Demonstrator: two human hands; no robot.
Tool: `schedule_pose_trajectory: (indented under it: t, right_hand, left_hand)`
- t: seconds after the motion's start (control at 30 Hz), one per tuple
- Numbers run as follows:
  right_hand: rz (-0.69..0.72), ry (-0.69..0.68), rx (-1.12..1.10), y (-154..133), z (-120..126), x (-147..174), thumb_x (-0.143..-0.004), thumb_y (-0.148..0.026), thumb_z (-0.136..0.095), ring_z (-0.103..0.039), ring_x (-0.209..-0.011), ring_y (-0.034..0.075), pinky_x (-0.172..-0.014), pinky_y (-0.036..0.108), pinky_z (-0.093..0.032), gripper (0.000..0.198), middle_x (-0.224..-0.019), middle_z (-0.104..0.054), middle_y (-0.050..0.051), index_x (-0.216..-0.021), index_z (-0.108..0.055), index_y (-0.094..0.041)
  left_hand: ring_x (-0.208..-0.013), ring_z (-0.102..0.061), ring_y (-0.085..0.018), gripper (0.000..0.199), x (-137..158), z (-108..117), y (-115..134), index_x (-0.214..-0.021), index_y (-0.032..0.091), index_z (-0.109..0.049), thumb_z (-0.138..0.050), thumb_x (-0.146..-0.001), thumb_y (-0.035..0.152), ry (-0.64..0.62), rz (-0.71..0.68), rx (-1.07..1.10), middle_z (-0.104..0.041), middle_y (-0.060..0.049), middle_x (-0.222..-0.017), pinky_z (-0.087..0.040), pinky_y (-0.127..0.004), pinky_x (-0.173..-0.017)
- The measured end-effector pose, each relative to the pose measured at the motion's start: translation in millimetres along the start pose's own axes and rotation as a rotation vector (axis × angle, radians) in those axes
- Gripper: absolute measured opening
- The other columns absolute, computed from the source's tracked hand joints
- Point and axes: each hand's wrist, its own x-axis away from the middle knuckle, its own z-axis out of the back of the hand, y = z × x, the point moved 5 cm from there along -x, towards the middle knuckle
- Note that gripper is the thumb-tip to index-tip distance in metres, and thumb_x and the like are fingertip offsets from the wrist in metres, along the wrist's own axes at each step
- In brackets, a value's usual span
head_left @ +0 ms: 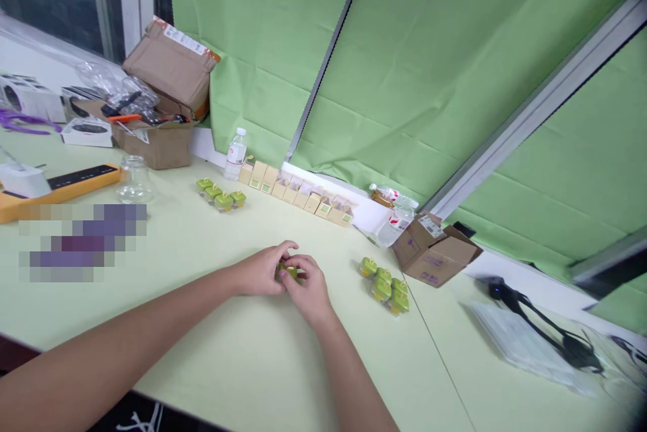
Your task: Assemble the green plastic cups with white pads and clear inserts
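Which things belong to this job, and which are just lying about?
Likely in use:
green-topped container between left hand and right hand
matching left cluster
matching right cluster
perhaps cream boxes

Probably lying about:
orange power strip
clear jar
upright bottle

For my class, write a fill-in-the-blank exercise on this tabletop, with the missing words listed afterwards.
The left hand and right hand are around a small container with a ____ lid.
The upright bottle beside the row of small boxes has a ____ cap.
In the picture, the clear jar stands to the ____ of that bottle.

Missing words: green; white; left.
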Motion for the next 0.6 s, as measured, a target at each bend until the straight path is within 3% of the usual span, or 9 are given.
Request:
schedule_pose_trajectory:
  t: [0.2, 0.43, 0.6]
  right_hand:
    - [0.006, 0.001, -0.059, 6, -3, -1, -0.084, -0.025, -0.061, -0.065, -0.093, 0.019, -0.073, 0.028, -0.054, 0.011, -0.101, -0.067, 0.005, -0.086, -0.071, -0.023]
    - [0.060, 0.097, -0.064, 1, -1, -2, -0.087, -0.028, -0.060, -0.066, -0.092, 0.019, -0.080, 0.031, -0.052, 0.015, -0.098, -0.072, 0.005, -0.090, -0.075, -0.023]
    - [-0.039, 0.197, -0.236, 10, 6, -6, -0.086, -0.039, -0.062, -0.066, -0.090, 0.020, -0.081, 0.032, -0.053, 0.023, -0.095, -0.073, 0.006, -0.092, -0.074, -0.020]
  left_hand:
    - [-0.094, -0.063, -0.023, 0.065, 1, 10, -3, -0.130, 0.026, -0.046, -0.066, -0.068, 0.021, -0.008, 0.042, -0.048, -0.065, -0.005, -0.108, -0.050, -0.031, -0.080]
    - [-0.091, -0.062, -0.021, 0.049, 0, 16, -1, -0.114, 0.024, -0.057, -0.066, -0.067, 0.023, -0.014, 0.030, -0.056, -0.066, -0.003, -0.104, -0.048, -0.028, -0.075]
    - [-0.090, -0.062, -0.022, 0.042, -1, 20, -4, -0.109, 0.024, -0.061, -0.068, -0.068, 0.026, 0.022, 0.012, -0.085, -0.066, -0.003, -0.099, -0.049, -0.029, -0.075]
